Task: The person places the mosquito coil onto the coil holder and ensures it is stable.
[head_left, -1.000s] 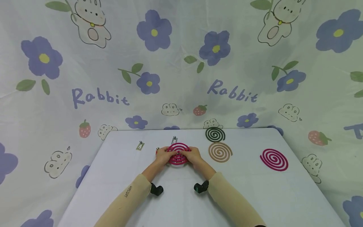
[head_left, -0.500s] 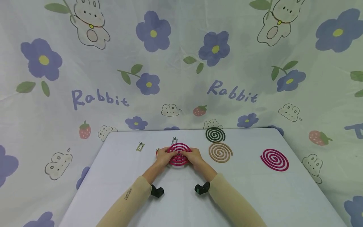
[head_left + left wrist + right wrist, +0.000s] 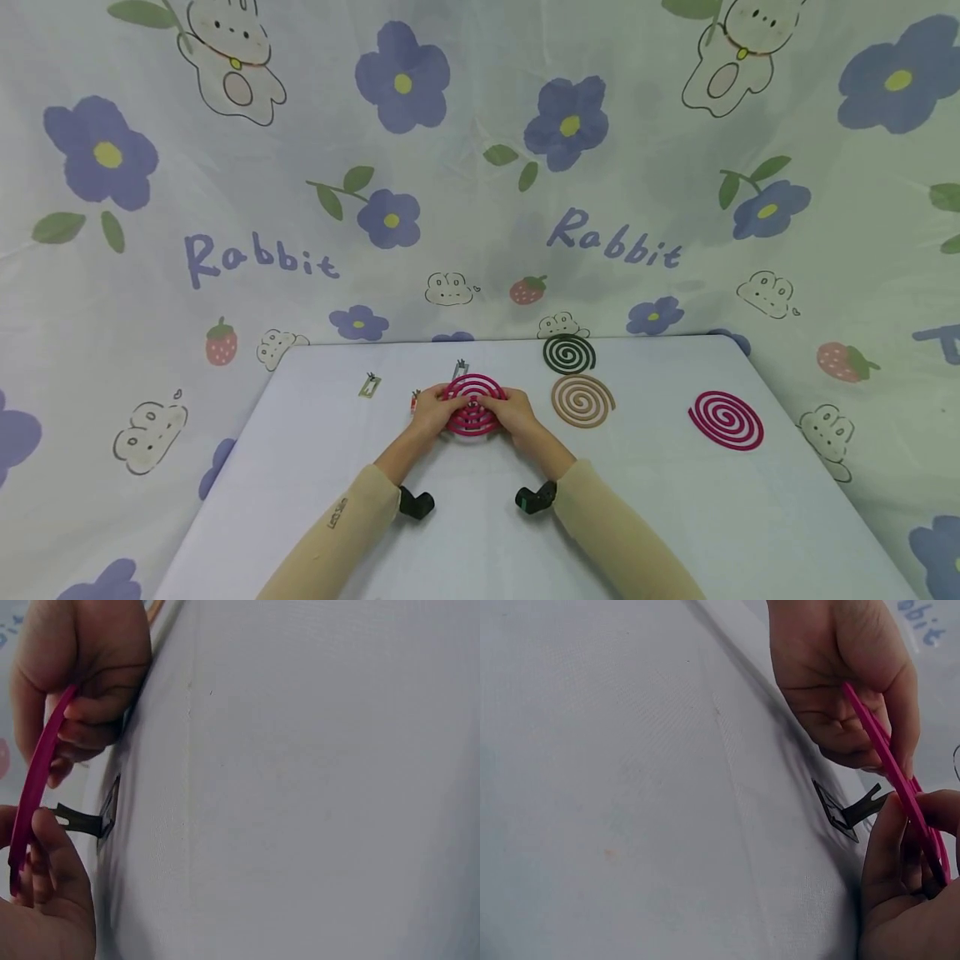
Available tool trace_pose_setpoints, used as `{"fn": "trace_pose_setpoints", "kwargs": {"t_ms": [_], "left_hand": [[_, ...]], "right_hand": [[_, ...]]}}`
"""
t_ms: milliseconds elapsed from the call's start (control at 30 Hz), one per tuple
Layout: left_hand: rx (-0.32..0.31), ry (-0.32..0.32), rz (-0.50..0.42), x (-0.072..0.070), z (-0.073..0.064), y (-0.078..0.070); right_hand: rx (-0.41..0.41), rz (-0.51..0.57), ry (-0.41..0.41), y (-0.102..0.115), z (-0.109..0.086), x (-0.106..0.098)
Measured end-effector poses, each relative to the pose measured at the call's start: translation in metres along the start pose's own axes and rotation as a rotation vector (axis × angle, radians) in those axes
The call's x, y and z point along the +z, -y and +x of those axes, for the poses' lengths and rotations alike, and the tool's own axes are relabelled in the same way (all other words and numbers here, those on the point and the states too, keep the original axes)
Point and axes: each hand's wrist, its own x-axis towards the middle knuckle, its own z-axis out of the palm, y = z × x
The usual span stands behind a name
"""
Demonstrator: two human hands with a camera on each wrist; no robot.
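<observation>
Left hand (image 3: 433, 412) and right hand (image 3: 517, 410) pinch one pink coil (image 3: 35, 776) from both sides, above a small stand (image 3: 862, 811), over the far part of the table (image 3: 480, 537). Holding it flat and pushing softly should stop snaps.

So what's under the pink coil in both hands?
A small dark stand, then the white tabletop; fingers hide the stand's upper end, so whether it touches the coil can't be seen.

Between the fingers (image 3: 56, 851), the pink coil (image 3: 885, 754) looks smooth, like plastic; beneath them, the stand (image 3: 862, 810) resembles dull metal; matt woven cloth (image 3: 315, 780) covers the bench (image 3: 480, 533).
</observation>
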Motion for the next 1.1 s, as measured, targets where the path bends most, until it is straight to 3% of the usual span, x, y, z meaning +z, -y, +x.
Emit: {"fn": "trace_pose_setpoints", "kwargs": {"t_ms": [333,1100], "left_hand": [[-0.003,0.02,-0.011,-0.0008,-0.0052,-0.0001],[-0.024,0.005,-0.001,-0.0013,-0.0021,0.0006]], "right_hand": [[0.002,-0.006,0.012,-0.0002,-0.0024,-0.0001],[0.025,0.002,0.012,0.0012,-0.0012,0.0018]]}}
